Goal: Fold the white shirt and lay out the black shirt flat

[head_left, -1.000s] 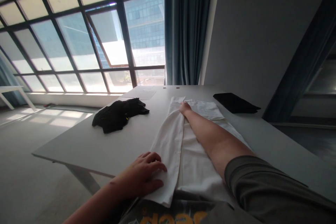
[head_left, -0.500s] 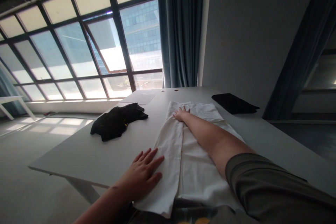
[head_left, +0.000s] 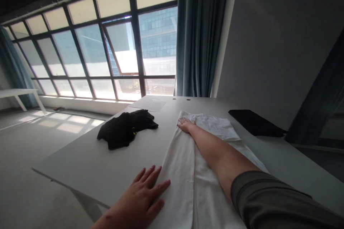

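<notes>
A pair of white trousers (head_left: 178,171) lies lengthwise on the white table, with a long seam line down the middle and light wrinkles. The near end runs out of the bottom of the view. My right hand (head_left: 186,125) rests flat on the far left part of the trousers, fingers stretched out, its forearm crossing over the cloth. Close to me, my left hand (head_left: 142,195) lies open along the left edge of the trousers, fingers spread, partly over the cloth and partly over the table. Neither hand grips anything.
A crumpled black garment (head_left: 120,128) lies on the left of the table (head_left: 80,164). At the right edge sits a folded black cloth (head_left: 255,121). A pale sheet (head_left: 150,104) lies at the back. Beyond are windows, a blue curtain (head_left: 201,43) and another white table (head_left: 18,93).
The view has turned a little left, so the scene sits further right. My right hand has moved slightly nearer the trousers' left edge. My left hand stays beside the near part.
</notes>
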The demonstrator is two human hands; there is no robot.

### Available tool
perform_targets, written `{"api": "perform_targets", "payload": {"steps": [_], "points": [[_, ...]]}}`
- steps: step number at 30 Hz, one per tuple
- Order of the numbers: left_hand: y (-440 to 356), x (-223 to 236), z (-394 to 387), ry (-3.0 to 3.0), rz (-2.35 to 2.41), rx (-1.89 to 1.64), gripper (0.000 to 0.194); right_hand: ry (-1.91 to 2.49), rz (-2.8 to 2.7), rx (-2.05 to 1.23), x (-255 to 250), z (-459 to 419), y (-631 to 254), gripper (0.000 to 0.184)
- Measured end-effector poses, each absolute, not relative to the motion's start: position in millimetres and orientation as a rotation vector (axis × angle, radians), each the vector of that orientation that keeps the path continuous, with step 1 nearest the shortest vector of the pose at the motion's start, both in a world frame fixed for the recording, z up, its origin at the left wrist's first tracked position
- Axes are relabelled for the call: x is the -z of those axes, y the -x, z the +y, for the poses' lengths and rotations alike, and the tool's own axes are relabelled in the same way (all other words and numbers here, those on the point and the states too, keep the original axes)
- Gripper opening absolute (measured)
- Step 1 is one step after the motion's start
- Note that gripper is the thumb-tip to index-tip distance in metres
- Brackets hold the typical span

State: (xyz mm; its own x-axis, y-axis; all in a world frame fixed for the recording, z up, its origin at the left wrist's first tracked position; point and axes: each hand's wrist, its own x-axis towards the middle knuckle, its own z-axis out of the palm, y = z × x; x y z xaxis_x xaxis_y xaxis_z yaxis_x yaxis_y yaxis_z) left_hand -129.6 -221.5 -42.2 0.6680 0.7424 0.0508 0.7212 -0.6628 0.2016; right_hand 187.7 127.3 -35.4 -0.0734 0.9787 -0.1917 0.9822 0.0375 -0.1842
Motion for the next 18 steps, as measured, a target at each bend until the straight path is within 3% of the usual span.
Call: {"api": "perform_targets", "payload": {"steps": [6,12,18], "points": [[135,36,-228,-2.878,0.860,-0.234,0.060,-2.146,2.314,0.333,36,127,-235,0.072],[136,36,-223,-2.924,0.721,-0.348,0.056,-2.390,2.305,0.222,30,65,-371,0.057],[74,0,-205,-2.856,0.654,-0.355,0.018,-2.553,2.361,0.351,39,3,-475,0.059]]}}
